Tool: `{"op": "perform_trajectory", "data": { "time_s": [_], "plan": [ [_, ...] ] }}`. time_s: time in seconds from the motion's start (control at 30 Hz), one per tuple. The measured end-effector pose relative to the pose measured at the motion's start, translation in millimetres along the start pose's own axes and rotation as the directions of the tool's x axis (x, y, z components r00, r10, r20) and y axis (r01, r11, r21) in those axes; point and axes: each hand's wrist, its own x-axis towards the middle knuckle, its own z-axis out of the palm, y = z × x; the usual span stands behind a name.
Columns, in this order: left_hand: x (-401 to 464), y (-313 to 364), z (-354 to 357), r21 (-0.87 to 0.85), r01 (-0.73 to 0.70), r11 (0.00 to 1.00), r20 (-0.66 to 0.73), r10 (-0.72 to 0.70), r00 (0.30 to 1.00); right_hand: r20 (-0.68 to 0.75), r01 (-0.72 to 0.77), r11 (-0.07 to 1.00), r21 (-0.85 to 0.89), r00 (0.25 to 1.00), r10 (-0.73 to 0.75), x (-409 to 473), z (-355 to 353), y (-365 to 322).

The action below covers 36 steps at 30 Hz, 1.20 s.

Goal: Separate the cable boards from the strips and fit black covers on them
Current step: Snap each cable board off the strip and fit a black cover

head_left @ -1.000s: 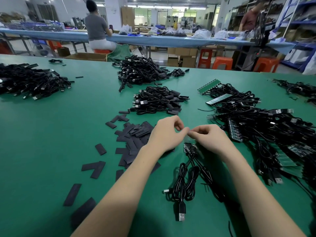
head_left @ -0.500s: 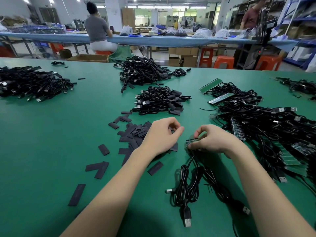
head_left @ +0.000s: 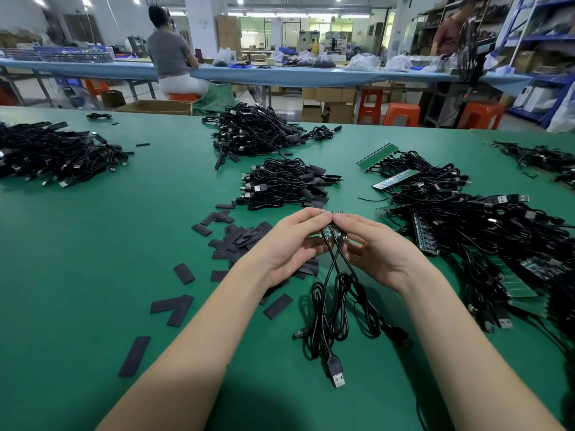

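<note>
- Whereas half a second ago the hands were sitting low near the tabletop [head_left: 93, 244] and slightly apart, both are now lifting up and meeting fingertip to fingertip above the covers [head_left: 245, 237].
- Left hand [head_left: 289, 244] is pinching one end of a short strip of boards [head_left: 332, 229] with curled fingers [head_left: 314, 216]; earlier it was hovering beside the right hand with nothing seen in it.
- Right hand [head_left: 376, 247] is pinching the other end of the same piece, its fingers clenching around it; earlier it was holding the piece alone, close to the tabletop.
- Two cables [head_left: 333, 287] are hanging from the boards down to a loose coil on the tabletop, ending in a USB plug [head_left: 336, 371] nearest the camera.
- Fingertips are hiding most of the boards, so whether they are already snapping apart cannot be told.
- Covers are lying scattered flat to the left of and under the left hand, some hidden beneath the wrist.
- Unsorted cables with green strips [head_left: 395, 179] are piling up at right, running out past the frame edge.
- Finished-looking bundles [head_left: 286, 188] are sitting just beyond the hands, details too fine to make out.
- No writing or brand is showing clearly enough to read anywhere.
</note>
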Motion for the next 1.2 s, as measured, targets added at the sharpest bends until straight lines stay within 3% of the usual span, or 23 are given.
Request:
{"op": "perform_trajectory", "data": {
  "time_s": [0.47,0.6,0.73,0.8,0.93,1.03,1.13,1.2],
  "plan": [
    [-1.4,4.1,-3.1,0.003,0.000,1.000,0.011,0.000,1.000,-0.038,-0.114,0.959,0.259,0.991,0.128,0.5,8.6,4.5],
    [-2.8,4.9,-1.3,-0.059,0.030,0.998,0.045,-0.027,0.999,-0.044,-0.130,0.956,0.264,0.988,0.147,-1.8,10.8,4.4],
    [-2.0,1.6,1.7,-0.240,0.065,0.969,0.076,-0.048,0.996,0.042,-0.152,0.899,0.412,0.988,0.148,-4.6,11.6,2.2],
    [-1.2,0.2,3.0,-0.246,0.053,0.968,0.053,-0.041,0.998,0.055,-0.136,0.940,0.313,0.991,0.125,-8.4,9.0,-2.2],
    [4.7,-7.9,6.1,0.048,0.015,0.999,-0.123,-0.009,0.992,0.044,0.013,0.998,0.065,0.999,-0.015,-13.9,0.7,-17.2],
    [3.9,-17.3,12.1,0.324,0.019,0.946,-0.103,0.015,0.995,-0.044,0.121,0.989,-0.089,0.991,-0.125,-14.6,0.6,-23.9],
    [2.8,-23.5,11.9,0.625,0.010,0.780,-0.038,0.018,0.999,-0.125,0.140,0.972,-0.189,0.978,-0.165,-13.6,5.4,-22.1],
    [3.4,-19.6,8.2,0.744,-0.048,0.666,-0.054,0.131,0.990,-0.175,0.152,0.967,-0.204,0.966,-0.189,-12.2,9.0,-19.3]
  ]
}}
